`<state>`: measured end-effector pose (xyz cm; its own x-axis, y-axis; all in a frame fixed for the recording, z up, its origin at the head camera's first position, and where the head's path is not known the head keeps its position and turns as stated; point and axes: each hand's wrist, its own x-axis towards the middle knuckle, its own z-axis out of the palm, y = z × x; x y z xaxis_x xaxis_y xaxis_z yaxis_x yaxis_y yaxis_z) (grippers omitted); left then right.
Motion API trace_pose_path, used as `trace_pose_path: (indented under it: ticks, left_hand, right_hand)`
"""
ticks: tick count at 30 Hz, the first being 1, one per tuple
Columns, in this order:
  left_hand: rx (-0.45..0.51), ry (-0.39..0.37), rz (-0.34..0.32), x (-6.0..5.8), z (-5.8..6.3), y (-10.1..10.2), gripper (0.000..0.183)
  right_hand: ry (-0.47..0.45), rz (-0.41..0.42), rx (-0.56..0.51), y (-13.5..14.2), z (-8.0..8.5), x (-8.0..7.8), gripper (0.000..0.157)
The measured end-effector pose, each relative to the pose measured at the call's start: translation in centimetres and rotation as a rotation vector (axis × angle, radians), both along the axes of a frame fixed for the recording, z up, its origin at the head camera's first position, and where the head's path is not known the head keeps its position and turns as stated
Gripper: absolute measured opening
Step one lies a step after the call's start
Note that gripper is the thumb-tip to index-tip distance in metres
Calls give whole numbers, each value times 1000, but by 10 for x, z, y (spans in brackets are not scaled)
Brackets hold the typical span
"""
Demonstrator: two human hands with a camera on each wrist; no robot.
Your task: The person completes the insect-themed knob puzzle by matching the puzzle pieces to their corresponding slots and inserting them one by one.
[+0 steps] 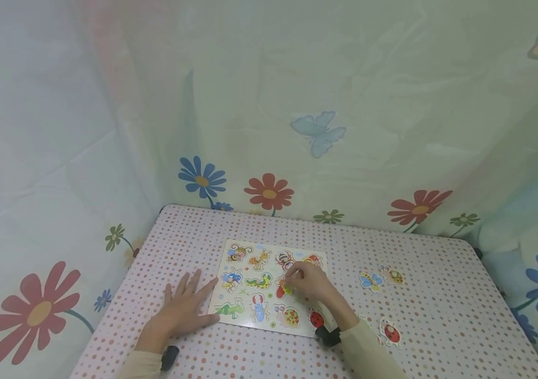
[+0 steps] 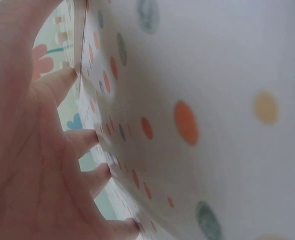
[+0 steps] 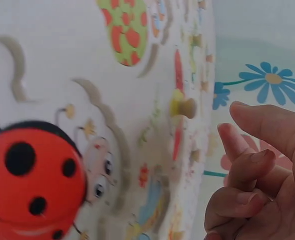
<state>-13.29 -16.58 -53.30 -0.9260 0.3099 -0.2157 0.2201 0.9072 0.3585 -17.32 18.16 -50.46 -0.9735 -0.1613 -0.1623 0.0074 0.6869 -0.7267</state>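
Observation:
A white insect puzzle board (image 1: pixel 245 322) lies on the table, several knobbed pieces set in it. My left hand (image 1: pixel 183 310) rests on the tablecloth with fingers spread, its index finger and thumb reaching the board's left edge. In the left wrist view the fingertips of that hand (image 2: pixel 42 150) touch the cloth. Above a red-and-yellow piece (image 1: pixel 282 289) hovers my right hand (image 1: pixel 311 284). The right wrist view shows this hand (image 3: pixel 267 180) loosely bent, thumb and index apart, holding nothing, a little away from the piece's knob (image 3: pixel 187 107). A printed ladybug (image 3: pixel 42 170) fills a recess nearby.
To the board's right lie loose pieces: a blue-and-yellow butterfly (image 1: pixel 371 281), a snail (image 1: pixel 395 277) and a ladybug (image 1: pixel 392 332). Another piece is partly hidden by my right sleeve (image 1: pixel 368 350). A flowered curtain (image 1: pixel 250 105) hangs behind the dotted table (image 1: pixel 193 226).

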Motion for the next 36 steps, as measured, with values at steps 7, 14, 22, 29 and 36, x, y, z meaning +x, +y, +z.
trace_pose_path:
  ticks: [7,14,22,29,36]
  left_hand:
    - [0,8,0,0,1,0,91]
    - [-3,6,4,0,2,1,91]
    - [-7,5,7,0,2,2,91]
    - [-7,5,5,1,2,2,91]
    - [-10,2,6,0,2,2,91]
  right_hand:
    - [56,2,-45,10,15,0,6]
    - [66,-12,-57,19,25,4,10]
    - [100,-55,-22,33,32,11,11]
    - [80,-99,-33,47,29,13,17]
    - [112,-117,-6,66,24,13,16]
